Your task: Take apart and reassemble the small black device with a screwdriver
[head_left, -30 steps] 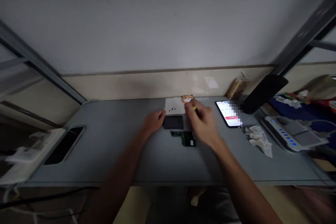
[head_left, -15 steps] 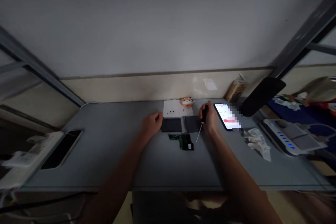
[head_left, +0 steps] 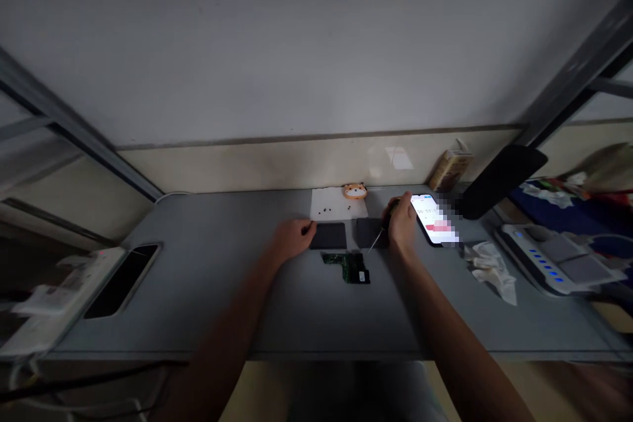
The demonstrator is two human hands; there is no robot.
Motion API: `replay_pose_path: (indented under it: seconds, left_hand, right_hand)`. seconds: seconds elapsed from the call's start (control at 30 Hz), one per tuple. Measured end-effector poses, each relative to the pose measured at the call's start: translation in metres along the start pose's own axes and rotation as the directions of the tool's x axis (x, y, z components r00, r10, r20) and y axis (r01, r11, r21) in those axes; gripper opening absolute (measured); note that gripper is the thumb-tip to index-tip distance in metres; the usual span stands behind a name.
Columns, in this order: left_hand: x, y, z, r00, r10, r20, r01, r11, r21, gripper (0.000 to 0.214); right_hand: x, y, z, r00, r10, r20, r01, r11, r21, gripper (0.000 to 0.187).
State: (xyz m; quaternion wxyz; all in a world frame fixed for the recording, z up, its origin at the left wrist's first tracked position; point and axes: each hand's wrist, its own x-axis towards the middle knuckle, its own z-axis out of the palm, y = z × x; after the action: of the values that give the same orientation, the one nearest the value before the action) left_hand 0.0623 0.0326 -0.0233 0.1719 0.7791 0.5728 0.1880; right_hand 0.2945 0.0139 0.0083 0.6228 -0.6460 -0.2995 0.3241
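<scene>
My right hand (head_left: 401, 224) is closed around a screwdriver (head_left: 376, 239), its thin shaft slanting down and left. The shaft passes over a dark flat panel (head_left: 364, 232), partly covered by that hand. Beside it on the left lies a second dark rectangular panel (head_left: 330, 236). Close against this panel's upper left corner is my left hand (head_left: 295, 238), fingers curled and fingertips together; whether anything is between them is hidden. Nearer to me lies an L-shaped green circuit board (head_left: 349, 268) with a black part and a small white label. Several tiny dark screws (head_left: 325, 210) rest on white paper (head_left: 336, 200).
An orange animal-faced case (head_left: 355, 191) stands at the paper's back edge. To the right are a lit phone (head_left: 431, 217), crumpled tissue (head_left: 490, 270), a carton (head_left: 450, 169), a black cylinder (head_left: 504, 181) and a power strip (head_left: 539, 262). A dark phone (head_left: 123, 280) lies left.
My left hand has turned from a fist to fingertips at the left panel's corner. The screwdriver has tilted, its tip shifting up and left. The whole view has shifted slightly.
</scene>
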Motion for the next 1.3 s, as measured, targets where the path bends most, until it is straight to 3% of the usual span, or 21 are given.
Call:
replay_pose_path:
  seconds: [0.1, 0.23, 0.37, 0.43, 0.5, 0.53, 0.6, 0.67, 0.77, 0.87, 1.03, 1.17, 1.3]
  left_hand:
    - [0.000, 0.001, 0.001, 1.000, -0.017, -0.009, 0.017, 1.000, -0.005, 0.043]
    - [0.001, 0.000, 0.001, 1.000, -0.026, 0.015, 0.026, 1.000, 0.003, 0.043]
    - [0.001, -0.002, -0.002, 0.999, -0.038, 0.002, 0.038, 0.999, 0.012, 0.044]
    - [0.001, -0.005, -0.005, 0.999, -0.035, -0.001, 0.035, 0.999, 0.020, 0.044]
    - [0.000, -0.007, -0.009, 1.000, -0.017, 0.002, 0.017, 0.999, 0.035, 0.043]
    - [0.000, -0.008, -0.011, 1.000, -0.001, 0.004, 0.001, 0.999, 0.043, 0.041]
    - [0.000, -0.011, -0.015, 1.000, 0.022, 0.009, -0.022, 0.998, 0.061, 0.038]
    - [0.000, -0.014, -0.020, 1.000, 0.019, 0.018, -0.020, 0.997, 0.078, 0.035]
    - [0.000, -0.017, -0.024, 0.999, 0.012, 0.045, -0.016, 0.996, 0.082, 0.028]
    - [-0.001, -0.018, -0.026, 0.998, 0.027, 0.063, -0.031, 0.998, 0.062, 0.021]
    - [-0.002, -0.015, -0.027, 0.996, 0.034, 0.077, -0.038, 0.998, 0.043, 0.019]
    - [-0.002, -0.013, -0.026, 0.995, 0.031, 0.090, -0.033, 0.999, 0.022, 0.014]
    - [-0.003, -0.014, -0.026, 0.993, 0.028, 0.113, -0.026, 1.000, -0.014, 0.009]
  right_hand:
    - [0.004, 0.000, 0.000, 1.000, -0.024, 0.007, 0.024, 0.998, 0.052, 0.063]
    - [0.010, -0.009, -0.006, 0.982, -0.171, 0.075, 0.151, 0.964, 0.220, 0.061]
    - [-0.003, -0.028, -0.024, 0.933, -0.302, 0.196, 0.198, 0.885, 0.422, 0.058]
    - [-0.017, -0.032, -0.035, 0.895, -0.342, 0.285, 0.239, 0.909, 0.341, 0.053]
    - [-0.032, -0.028, -0.046, 0.824, -0.347, 0.448, 0.340, 0.935, 0.099, 0.047]
    - [-0.040, -0.024, -0.051, 0.756, -0.352, 0.553, 0.436, 0.900, -0.024, 0.043]
    - [-0.053, -0.011, -0.057, 0.601, -0.280, 0.749, 0.629, 0.744, -0.226, 0.032]
    - [-0.062, 0.001, -0.061, 0.495, -0.171, 0.852, 0.775, 0.529, -0.344, 0.029]
    - [-0.070, 0.011, -0.063, 0.417, -0.075, 0.906, 0.879, 0.286, -0.381, 0.037]
    - [-0.071, 0.011, -0.061, 0.401, -0.036, 0.915, 0.905, 0.172, -0.389, 0.035]
    - [-0.070, 0.008, -0.056, 0.432, 0.008, 0.902, 0.896, 0.112, -0.430, 0.038]
    - [-0.069, 0.008, -0.054, 0.414, 0.001, 0.910, 0.902, 0.133, -0.410, 0.028]
    - [-0.059, -0.001, -0.047, 0.360, 0.025, 0.932, 0.907, 0.222, -0.357, 0.022]
